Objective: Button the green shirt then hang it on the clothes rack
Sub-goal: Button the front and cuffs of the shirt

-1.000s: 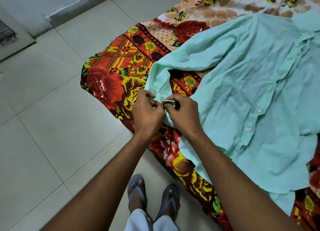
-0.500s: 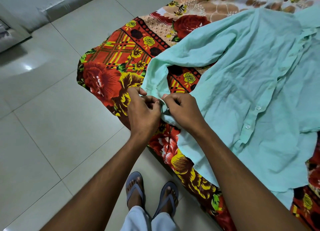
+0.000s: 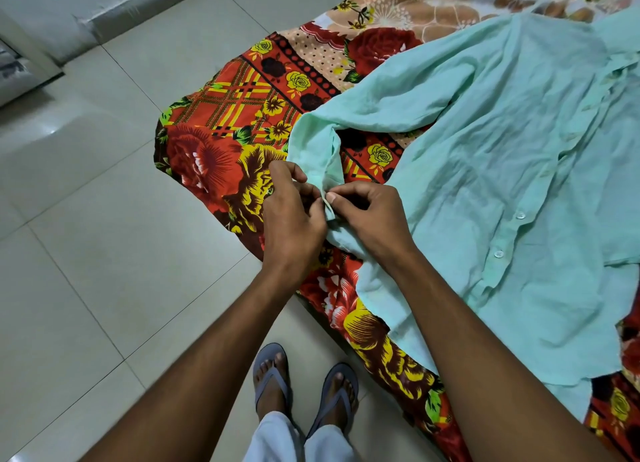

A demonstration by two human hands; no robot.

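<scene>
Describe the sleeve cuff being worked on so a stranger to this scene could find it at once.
Start at the green shirt spread over the flowered sheet. Follow its one long sleeve toward the tiled floor, where it bends back toward the person. The cuff is that sleeve's end, the only part of the shirt pinched between the left hand and right hand.

1. I see soft, even indoor light, moderately bright, with only faint shadows.
2. A glare patch sits on the glossy floor tiles (image 3: 52,131) at the left edge of the frame.
3. Wide-angle distortion bends tile lines near the frame edges.
4. Focus looks slightly soft throughout.
</scene>
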